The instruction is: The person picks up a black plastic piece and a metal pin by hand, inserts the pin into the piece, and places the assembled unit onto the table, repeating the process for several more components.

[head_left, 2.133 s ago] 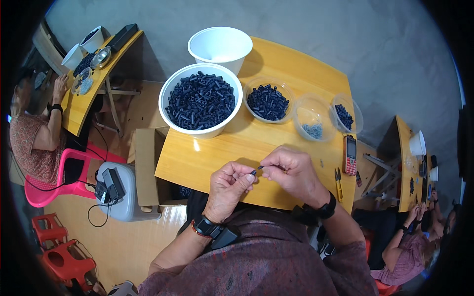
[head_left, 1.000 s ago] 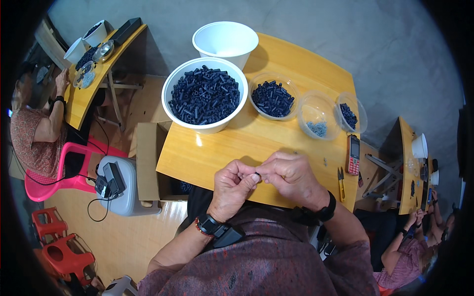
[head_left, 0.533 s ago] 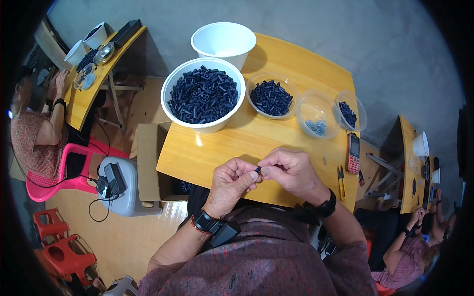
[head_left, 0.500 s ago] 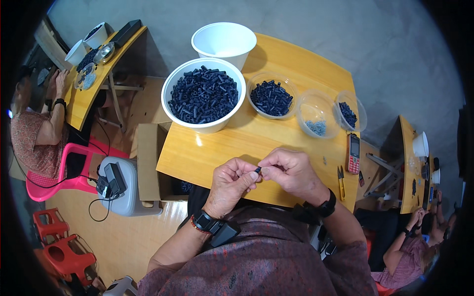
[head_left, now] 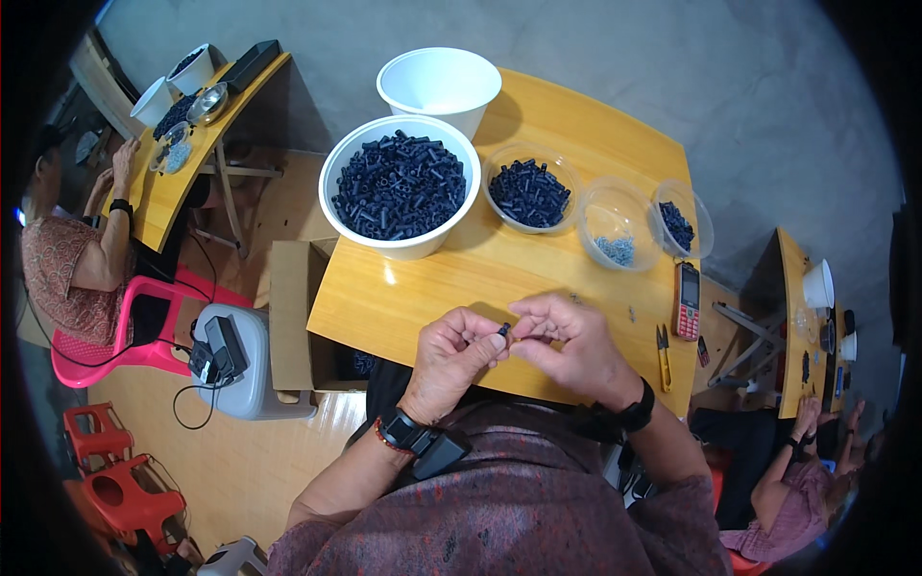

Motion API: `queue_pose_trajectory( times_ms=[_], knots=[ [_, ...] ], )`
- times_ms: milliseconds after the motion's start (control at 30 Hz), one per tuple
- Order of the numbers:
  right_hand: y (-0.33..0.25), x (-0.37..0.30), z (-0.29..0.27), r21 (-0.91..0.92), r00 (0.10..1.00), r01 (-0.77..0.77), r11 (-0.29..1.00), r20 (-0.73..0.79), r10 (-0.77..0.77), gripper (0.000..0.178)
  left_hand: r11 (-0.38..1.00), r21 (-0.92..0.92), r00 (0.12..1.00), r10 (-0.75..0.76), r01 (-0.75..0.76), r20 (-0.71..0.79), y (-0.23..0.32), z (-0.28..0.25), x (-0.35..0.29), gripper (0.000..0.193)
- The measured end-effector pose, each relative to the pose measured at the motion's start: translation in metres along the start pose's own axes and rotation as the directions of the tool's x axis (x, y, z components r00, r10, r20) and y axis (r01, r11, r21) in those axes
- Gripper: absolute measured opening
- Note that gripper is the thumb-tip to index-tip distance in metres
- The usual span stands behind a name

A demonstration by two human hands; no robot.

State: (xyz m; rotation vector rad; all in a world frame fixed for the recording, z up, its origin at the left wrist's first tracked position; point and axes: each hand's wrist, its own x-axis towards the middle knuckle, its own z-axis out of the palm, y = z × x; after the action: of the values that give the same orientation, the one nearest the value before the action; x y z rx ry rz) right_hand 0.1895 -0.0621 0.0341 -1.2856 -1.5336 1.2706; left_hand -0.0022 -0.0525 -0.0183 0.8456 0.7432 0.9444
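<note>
Here's my left hand (head_left: 449,357), thumb and forefinger pinched on a small dark piece (head_left: 503,328) above the near edge of the yellow table (head_left: 423,305). My right hand (head_left: 580,353) is right alongside, thumb and fingers curled with a gap between them; whether anything tiny sits in there, I can't tell. And here's the relation that counts: the piece lies just left of my right fingertips, the left hand being the nearer since it has the grip. Its short exposed end tips up and away from my left thumb; the full long axis is lost behind my fingers. It looks near-black, stubby and rounded, with finer detail too small to make out.

Out past my right wrist, yellow-handled snips (head_left: 664,360) lie on the table, a red-and-black phone (head_left: 687,302) just beyond. Farther on, a clear tub (head_left: 607,204) carries bluish-grey bits (head_left: 615,251), flanked by two tubs of dark pieces. Over to the left, a big white bowl (head_left: 403,248) is heaped with short dark tubes (head_left: 399,187), and behind it stands another white bowl (head_left: 438,84), against the grey wall (head_left: 605,58).
</note>
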Motion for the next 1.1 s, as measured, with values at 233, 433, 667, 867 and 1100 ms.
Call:
queue_pose_trajectory(
  times_ms=[233,433,667,867,1100],
  knots=[
    [-0.013,-0.004,0.015,-0.511,0.918,0.372,0.775,0.075,-0.390,0.032,0.977,-0.203,0.998,-0.055,0.059,0.021,0.001,0.001,-0.001,0.005],
    [-0.013,-0.008,0.014,-0.651,0.888,0.407,0.641,0.117,-0.446,0.032,0.991,-0.119,0.997,-0.066,0.060,-0.044,0.007,0.006,-0.001,0.003],
    [-0.002,-0.008,0.012,-0.626,0.883,0.440,0.644,0.174,-0.435,0.025,0.996,0.038,0.997,-0.077,0.076,0.030,0.007,0.004,-0.002,0.006],
    [0.007,-0.006,0.010,-0.640,0.873,0.462,0.614,0.204,-0.444,0.023,0.993,0.112,0.999,-0.031,0.029,0.019,0.008,0.009,0.000,0.007],
    [0.009,-0.002,0.014,-0.479,0.895,0.423,0.770,0.085,-0.438,0.031,0.999,0.036,1.000,0.003,-0.003,0.009,0.006,0.011,-0.001,0.009]
  ],
)
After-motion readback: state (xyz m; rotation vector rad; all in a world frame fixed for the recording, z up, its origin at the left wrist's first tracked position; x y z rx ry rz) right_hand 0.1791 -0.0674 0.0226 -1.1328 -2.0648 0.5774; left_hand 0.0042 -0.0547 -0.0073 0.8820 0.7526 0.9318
